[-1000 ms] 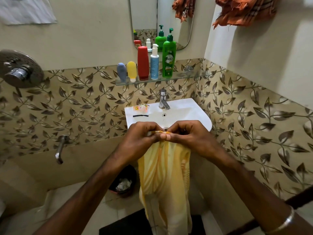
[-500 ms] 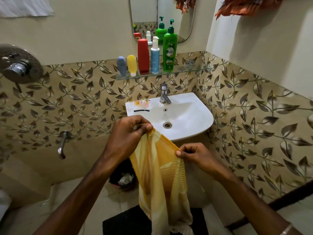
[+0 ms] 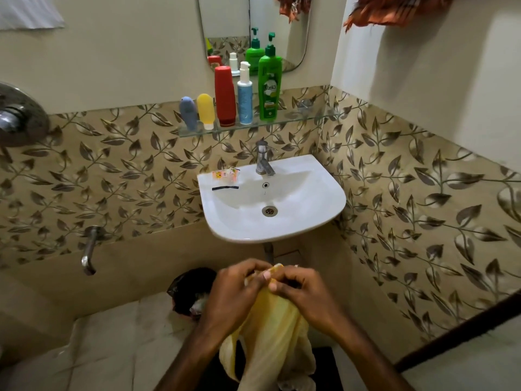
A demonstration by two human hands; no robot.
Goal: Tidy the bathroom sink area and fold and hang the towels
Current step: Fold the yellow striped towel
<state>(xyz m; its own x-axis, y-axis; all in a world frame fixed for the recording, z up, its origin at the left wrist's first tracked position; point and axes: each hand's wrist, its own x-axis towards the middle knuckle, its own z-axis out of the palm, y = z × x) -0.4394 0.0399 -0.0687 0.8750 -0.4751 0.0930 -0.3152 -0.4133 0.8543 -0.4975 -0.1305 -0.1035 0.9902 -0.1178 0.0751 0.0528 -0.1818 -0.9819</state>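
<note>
I hold the yellow towel [image 3: 270,331] bunched at its top edge, below and in front of the white sink [image 3: 324,210]; my left hand [image 3: 234,289] and right hand [image 3: 301,292] meet there, fingers [image 3: 265,275] curled tight and pinching the thin, soft cloth between them. The cloth hangs down in loose folds with faint paler stripes, limp and crumpled at the bottom. The sink is smooth, glossy ceramic with a rounded front, a chrome tap [image 3: 263,162] at the back and a round metal drain [image 3: 269,211]. On its left rim lie a small orange sachet [image 3: 224,174] and a thin black hair tie [image 3: 225,188]. Above it a glass shelf [image 3: 296,118] carries plastic bottles standing upright: blue-grey, yellow, red, white-and-blue, and a tall green pump bottle [image 3: 269,88].
</note>
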